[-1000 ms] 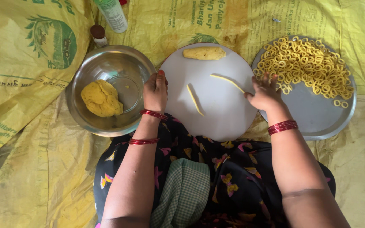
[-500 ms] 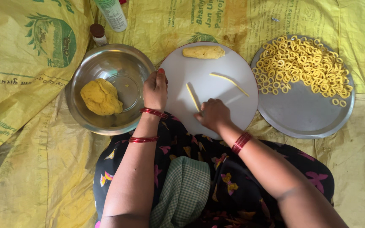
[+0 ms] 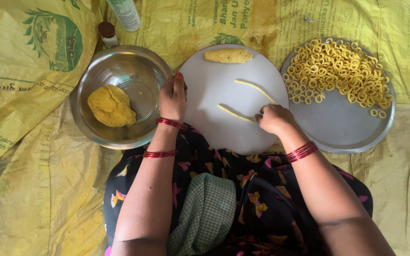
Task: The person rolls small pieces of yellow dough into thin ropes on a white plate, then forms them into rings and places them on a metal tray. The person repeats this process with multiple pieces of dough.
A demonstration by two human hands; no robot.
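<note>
Dozens of dough rings (image 3: 339, 69) fill your tray (image 3: 347, 129); two strips (image 3: 236, 113) remain on the board (image 3: 217, 85) by its near edge, your right hand (image 3: 274, 118) with fingers curled together touching one, left hand (image 3: 172, 97) with fingers together on the board's left edge; a dough lump (image 3: 111, 105) waits in the bowl (image 3: 134, 64).

I am at home, making food on the floor. I sit on big yellow sacks (image 3: 29, 156) spread flat like a mat. In front of my knees is a round white board (image 3: 214, 85) with thin dough strips (image 3: 236, 113) on it. A shiny steel bowl (image 3: 119, 61) holds a yellow dough lump (image 3: 111, 105). A steel plate (image 3: 342, 128) is piled with little dough rings (image 3: 340, 68). A small bottle with a brown cap (image 3: 107, 33) stands by the bowl.
</note>
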